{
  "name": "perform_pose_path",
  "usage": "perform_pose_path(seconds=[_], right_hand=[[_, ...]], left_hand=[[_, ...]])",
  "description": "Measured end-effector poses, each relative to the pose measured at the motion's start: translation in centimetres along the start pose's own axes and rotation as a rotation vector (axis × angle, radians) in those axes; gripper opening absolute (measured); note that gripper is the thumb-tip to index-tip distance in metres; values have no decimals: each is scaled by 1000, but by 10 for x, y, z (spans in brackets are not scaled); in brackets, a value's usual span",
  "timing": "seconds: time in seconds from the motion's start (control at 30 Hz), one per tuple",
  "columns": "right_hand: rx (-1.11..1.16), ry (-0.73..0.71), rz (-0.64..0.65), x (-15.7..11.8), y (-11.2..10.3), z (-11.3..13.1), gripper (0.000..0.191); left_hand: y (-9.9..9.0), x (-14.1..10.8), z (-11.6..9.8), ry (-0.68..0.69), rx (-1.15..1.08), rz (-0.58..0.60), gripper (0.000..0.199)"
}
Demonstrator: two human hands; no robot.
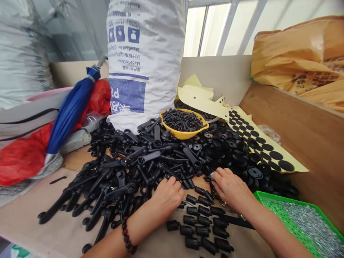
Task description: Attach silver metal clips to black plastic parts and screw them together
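We find our left hand, a dark beaded bracelet on its wrist, lying on the front of a heap of matte black plastic lever handles that covers the middle of the pale tabletop. Its fingers curve down over the handles, and we cannot tell whether they grip one. Our right hand sits near it at the heap's right side, its fingers pinched shut on a small dark part too small for us to make out. Below the hands, toward the front edge of the tabletop, short black cylindrical pieces lie in rough rows. Farther back, a yellow plastic bowl full of black screws sits on the heap, touching a white woven sack near the back edge. To the right, a cream backing sheet dotted with round black pads lies partly over black ribbed discs. A green perforated tray of silver screws fills the front right corner, beside a wooden board. Along the left edge lie a folded blue umbrella and a red plastic bag.
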State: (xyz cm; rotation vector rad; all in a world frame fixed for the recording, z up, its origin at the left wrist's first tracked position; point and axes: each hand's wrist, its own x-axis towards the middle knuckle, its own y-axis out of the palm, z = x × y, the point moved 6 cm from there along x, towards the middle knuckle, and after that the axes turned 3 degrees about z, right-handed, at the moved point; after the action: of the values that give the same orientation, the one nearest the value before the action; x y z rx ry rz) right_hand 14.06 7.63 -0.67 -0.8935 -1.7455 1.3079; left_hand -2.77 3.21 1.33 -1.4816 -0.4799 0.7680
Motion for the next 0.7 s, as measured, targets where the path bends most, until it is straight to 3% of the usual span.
perform_pose_path(seconds=[0.2, 0.43, 0.7], right_hand=[[-49, -15, 21, -4, -2, 7, 5], [-97, -15, 8, 2, -5, 18, 16], [-47, 15, -12, 2, 1, 5, 12]], left_hand=[[6, 1, 4, 25, 4, -55, 6], [16, 10, 3, 1, 34, -77, 8], [11, 4, 7, 3, 6, -121, 9]])
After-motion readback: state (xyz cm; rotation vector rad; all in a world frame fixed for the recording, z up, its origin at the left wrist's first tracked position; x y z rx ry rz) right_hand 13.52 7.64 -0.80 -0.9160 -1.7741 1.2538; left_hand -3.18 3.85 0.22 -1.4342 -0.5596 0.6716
